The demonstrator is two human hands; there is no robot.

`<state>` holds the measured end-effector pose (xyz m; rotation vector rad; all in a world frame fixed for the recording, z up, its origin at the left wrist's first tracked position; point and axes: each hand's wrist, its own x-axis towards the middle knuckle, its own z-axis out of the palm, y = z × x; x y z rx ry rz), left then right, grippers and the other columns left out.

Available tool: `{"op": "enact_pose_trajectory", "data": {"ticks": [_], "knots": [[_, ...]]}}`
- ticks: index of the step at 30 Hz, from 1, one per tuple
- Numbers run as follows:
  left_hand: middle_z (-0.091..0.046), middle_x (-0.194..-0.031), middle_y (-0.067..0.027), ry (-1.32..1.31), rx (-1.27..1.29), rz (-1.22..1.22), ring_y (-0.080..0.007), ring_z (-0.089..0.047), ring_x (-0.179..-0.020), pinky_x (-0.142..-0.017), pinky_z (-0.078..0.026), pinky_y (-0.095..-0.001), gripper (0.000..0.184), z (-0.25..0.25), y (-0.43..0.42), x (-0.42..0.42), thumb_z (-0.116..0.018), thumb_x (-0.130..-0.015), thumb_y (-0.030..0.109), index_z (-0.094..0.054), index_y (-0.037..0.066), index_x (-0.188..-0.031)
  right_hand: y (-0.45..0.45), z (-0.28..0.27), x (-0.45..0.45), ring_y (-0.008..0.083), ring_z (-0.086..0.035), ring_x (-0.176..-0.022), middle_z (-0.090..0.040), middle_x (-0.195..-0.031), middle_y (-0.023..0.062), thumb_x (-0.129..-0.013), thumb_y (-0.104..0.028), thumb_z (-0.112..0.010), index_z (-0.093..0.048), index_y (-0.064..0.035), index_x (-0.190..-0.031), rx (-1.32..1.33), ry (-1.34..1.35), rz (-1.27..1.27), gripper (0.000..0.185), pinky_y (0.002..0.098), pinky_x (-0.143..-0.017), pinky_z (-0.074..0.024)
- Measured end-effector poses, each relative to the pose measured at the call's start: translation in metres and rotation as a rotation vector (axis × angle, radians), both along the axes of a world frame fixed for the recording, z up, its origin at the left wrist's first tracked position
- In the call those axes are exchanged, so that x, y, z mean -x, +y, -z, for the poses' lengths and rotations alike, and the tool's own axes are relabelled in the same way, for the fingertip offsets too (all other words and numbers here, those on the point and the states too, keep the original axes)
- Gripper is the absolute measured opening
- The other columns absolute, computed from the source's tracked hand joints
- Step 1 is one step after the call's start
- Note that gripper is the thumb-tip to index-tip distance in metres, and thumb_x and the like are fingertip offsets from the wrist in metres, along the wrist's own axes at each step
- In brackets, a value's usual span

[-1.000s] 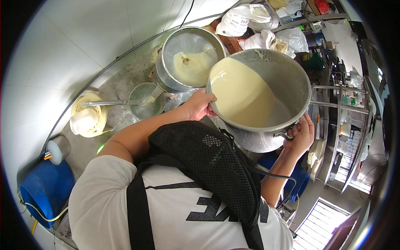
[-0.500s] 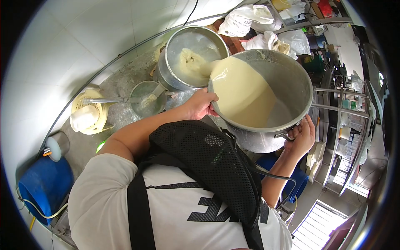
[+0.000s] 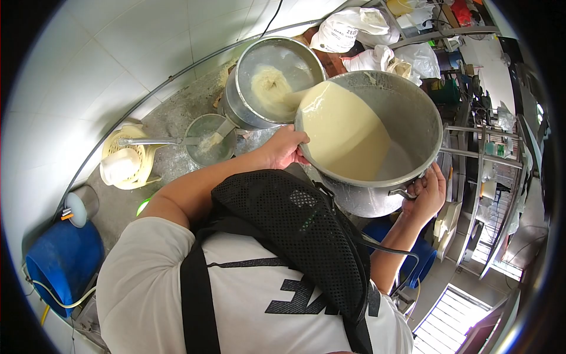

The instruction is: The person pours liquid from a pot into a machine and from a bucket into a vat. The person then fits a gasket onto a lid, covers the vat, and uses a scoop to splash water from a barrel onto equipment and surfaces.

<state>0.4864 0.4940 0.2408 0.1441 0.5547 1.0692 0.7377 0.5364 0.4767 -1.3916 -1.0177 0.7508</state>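
Observation:
A large metal pot (image 3: 413,112) is tilted to the left, with pale cream liquid (image 3: 345,133) running over its lip. The stream falls into a second metal pot (image 3: 244,103), where the liquid swirls in a ring. My left hand (image 3: 286,147) grips the tilted pot near its rim on the left, fingers closed. On the lower right side, my right hand (image 3: 427,192) is wrapped round the same pot by its handle (image 3: 402,192). The pots' rims are close together.
Left of the pots stand a small round container (image 3: 209,154) with a flat tool across it and a yellow basket (image 3: 147,162). A blue barrel (image 3: 65,259) is at the lower left. White sacks (image 3: 336,32) lie behind, and a metal rack (image 3: 480,156) stands at the right.
A stream now runs from the tilted pot into the other pot, and the swirl there looks wider and rounder. Both hands keep their hold. The view has shifted slightly.

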Motion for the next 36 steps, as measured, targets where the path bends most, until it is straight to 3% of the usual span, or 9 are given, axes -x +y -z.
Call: {"op": "enact_pose_trajectory", "data": {"ticks": [36], "knots": [[-0.06,-0.133,-0.0177,-0.029,0.002,-0.01,-0.0356,-0.067,-0.114,-0.089,-0.06,-0.0559,0.053,0.01,-0.003,-0.003,-0.057,-0.092,0.006,-0.044,0.0,-0.143,-0.002,-0.002,0.003,0.0026,-0.036,-0.043,-0.051,-0.062,-0.0012,-0.096,0.001,-0.059,-0.061,0.0047,-0.118,0.005,-0.025,-0.003,0.022,0.0224,-0.038,-0.0257]]}}
